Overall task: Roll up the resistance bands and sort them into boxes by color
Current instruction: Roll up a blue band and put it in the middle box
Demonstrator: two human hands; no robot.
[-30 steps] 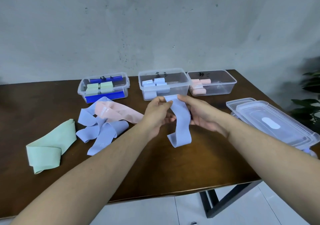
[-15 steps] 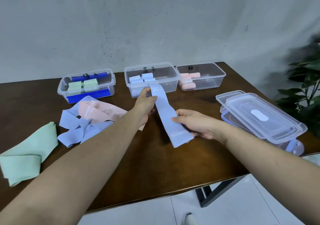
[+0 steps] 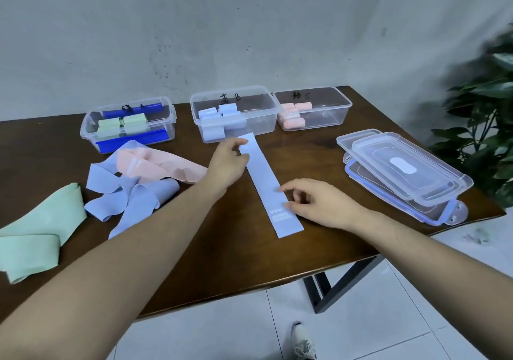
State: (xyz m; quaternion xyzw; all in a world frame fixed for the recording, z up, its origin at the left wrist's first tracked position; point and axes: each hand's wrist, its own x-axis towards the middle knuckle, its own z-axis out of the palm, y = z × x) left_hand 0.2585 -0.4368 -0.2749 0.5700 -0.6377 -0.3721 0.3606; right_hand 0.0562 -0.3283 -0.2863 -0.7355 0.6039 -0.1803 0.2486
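A light blue resistance band lies flat and stretched out on the brown table, running from near the middle box toward me. My left hand pinches its far end. My right hand hovers at its near end, fingers apart, with fingertips touching the band's right edge. Three clear boxes stand at the back: the left box holds green rolls, the middle box holds blue rolls, and the right box holds pink rolls.
Loose bands lie at the left: blue ones, a pink one and a green one. Stacked clear lids sit at the right. A plant stands beyond the table's right corner.
The blue band went from hanging between both hands to lying flat on the table. My left hand carried one end toward the boxes, and my right hand slid to the near end and let go.
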